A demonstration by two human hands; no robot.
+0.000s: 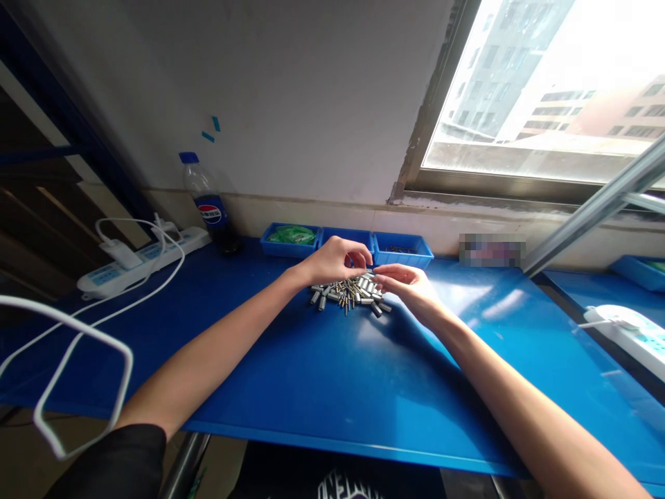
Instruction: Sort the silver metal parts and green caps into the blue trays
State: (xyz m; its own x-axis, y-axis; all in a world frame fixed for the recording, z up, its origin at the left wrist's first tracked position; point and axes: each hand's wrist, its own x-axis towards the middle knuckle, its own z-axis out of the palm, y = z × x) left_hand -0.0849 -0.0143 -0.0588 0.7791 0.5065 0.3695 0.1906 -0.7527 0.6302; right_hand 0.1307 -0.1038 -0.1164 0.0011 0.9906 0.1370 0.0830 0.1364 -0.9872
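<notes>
A heap of small metal parts [347, 293], silver sleeves and gold-tipped pins, lies on the blue table [291, 374] near the back. My left hand [335, 260] hovers over the heap's upper left with fingers curled, fingertips pinched near a small part; what it grips is too small to tell. My right hand [410, 285] rests at the heap's right edge, fingers extended toward the left hand, touching the parts.
Three blue bins [402, 249] stand against the wall behind the heap, the left one [289, 239] holding green items. A cola bottle [206, 201] and a white power strip [140, 260] with cables sit at back left. Another power strip [631, 333] lies right, past a metal bar [592, 211].
</notes>
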